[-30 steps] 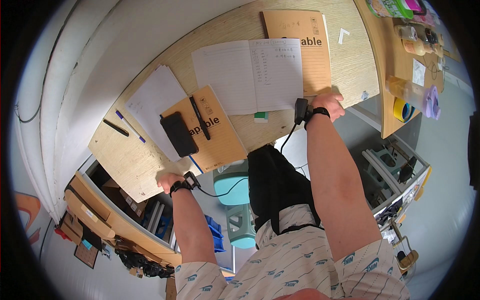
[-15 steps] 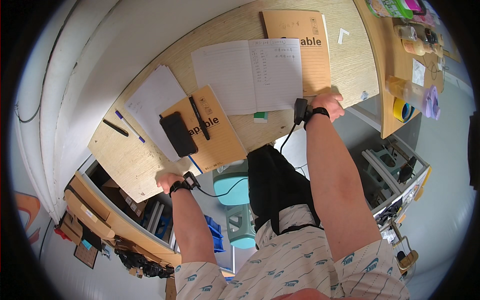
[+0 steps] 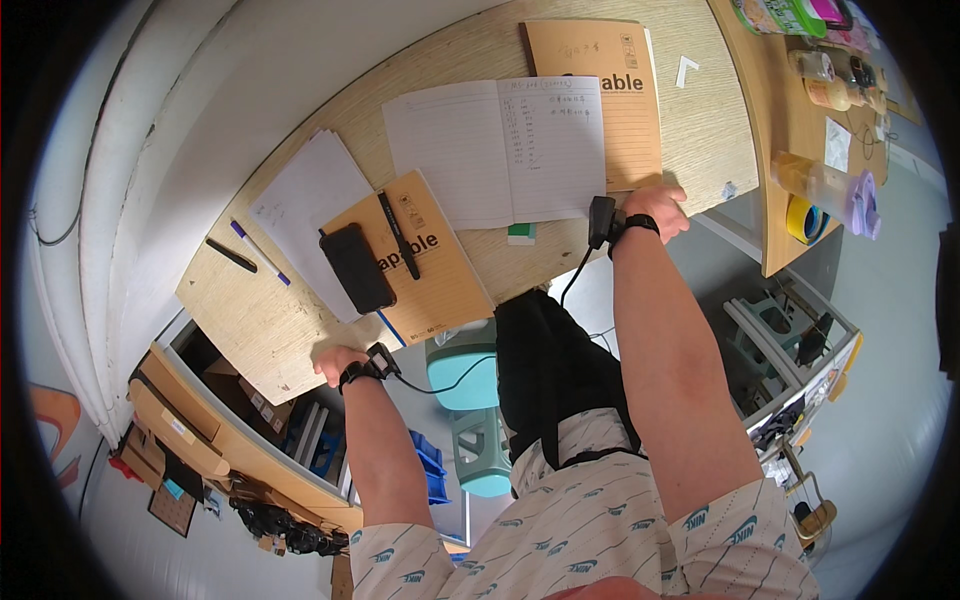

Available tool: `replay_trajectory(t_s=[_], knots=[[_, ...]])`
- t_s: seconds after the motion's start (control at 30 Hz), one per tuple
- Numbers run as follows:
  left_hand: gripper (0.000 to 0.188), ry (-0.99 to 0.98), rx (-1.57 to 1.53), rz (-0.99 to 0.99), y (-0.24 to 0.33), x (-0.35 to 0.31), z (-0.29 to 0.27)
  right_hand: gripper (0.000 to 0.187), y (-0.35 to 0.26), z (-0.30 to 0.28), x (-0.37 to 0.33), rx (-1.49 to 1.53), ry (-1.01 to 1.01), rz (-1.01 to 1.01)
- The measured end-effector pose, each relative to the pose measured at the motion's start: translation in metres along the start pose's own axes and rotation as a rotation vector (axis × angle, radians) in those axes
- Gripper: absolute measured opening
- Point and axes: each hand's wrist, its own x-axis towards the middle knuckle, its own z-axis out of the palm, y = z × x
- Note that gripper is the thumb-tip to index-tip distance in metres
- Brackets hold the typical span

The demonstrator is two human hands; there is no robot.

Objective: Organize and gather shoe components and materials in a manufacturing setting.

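A light wood table (image 3: 520,265) stands in front of me. My left hand (image 3: 338,364) is closed on its near edge at the left, fingers partly hidden. Farther right, my right hand (image 3: 656,208) is closed over the same edge, below a brown notebook (image 3: 631,140). An open lined notebook (image 3: 553,170) with handwriting lies between the two sides. Nearer my left hand, a black phone (image 3: 357,268) and a black pen (image 3: 398,235) rest on another brown notebook (image 3: 450,290). White papers (image 3: 310,190) lie partly under it.
A white-and-blue pen (image 3: 260,253) and a dark pen (image 3: 231,255) lie at the left. Bottles and yellow tape (image 3: 808,220) stand on a wooden surface (image 3: 765,130) at the right. A turquoise stool (image 3: 468,380) is below the table, and a cable (image 3: 440,390) runs from my left wrist.
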Motion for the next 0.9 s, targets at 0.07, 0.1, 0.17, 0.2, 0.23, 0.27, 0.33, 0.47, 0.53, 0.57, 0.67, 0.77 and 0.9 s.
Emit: replay_trajectory(t_s=[0.07, 0.1, 0.17, 0.2, 0.23, 0.27, 0.33, 0.47, 0.53, 0.57, 0.67, 0.77, 0.9], knots=[[0.057, 0.065, 0.056, 0.015, -0.010, 0.001, 0.008, 0.054, 0.000, -0.001, 0.003, 0.005, 0.009, -0.005], [0.057, 0.032, 0.179, -0.045, -0.164, -0.029, -0.004, 0.054, -0.003, -0.003, 0.035, 0.039, 0.141, -0.040], [0.057, -0.006, 0.179, 0.190, -0.160, -0.164, -0.001, 0.054, -0.007, -0.007, 0.047, 0.053, 0.179, -0.039], [0.057, -0.006, 0.170, 0.200, -0.156, -0.191, -0.014, 0.054, -0.008, -0.008, 0.045, 0.054, 0.172, -0.029], [0.057, -0.017, 0.120, 0.194, -0.152, -0.213, -0.028, 0.054, -0.008, -0.008, 0.043, 0.052, 0.159, -0.024], [0.057, -0.029, 0.072, 0.188, -0.148, -0.231, -0.039, 0.054, -0.008, -0.008, 0.040, 0.049, 0.142, -0.017], [0.058, -0.050, -0.022, 0.168, -0.142, -0.250, -0.054, 0.054, -0.006, -0.006, 0.035, 0.041, 0.118, -0.013], [0.058, -0.055, -0.070, 0.147, -0.136, -0.248, -0.058, 0.054, -0.005, -0.004, 0.031, 0.038, 0.115, -0.032], [0.058, -0.052, -0.063, 0.146, -0.135, -0.243, -0.056, 0.054, -0.005, -0.004, 0.031, 0.037, 0.114, -0.033], [0.058, -0.050, -0.056, 0.146, -0.134, -0.240, -0.055, 0.054, -0.004, -0.003, 0.031, 0.034, 0.117, -0.034], [0.057, -0.029, -0.034, 0.193, -0.144, -0.257, -0.060, 0.054, -0.005, -0.004, 0.033, 0.035, 0.127, -0.031], [0.056, -0.033, -0.027, 0.190, -0.146, -0.269, -0.065, 0.053, -0.006, -0.005, 0.034, 0.039, 0.128, -0.026], [0.056, -0.024, -0.032, 0.185, -0.143, -0.266, -0.065, 0.053, -0.005, -0.004, 0.033, 0.042, 0.125, -0.025]])
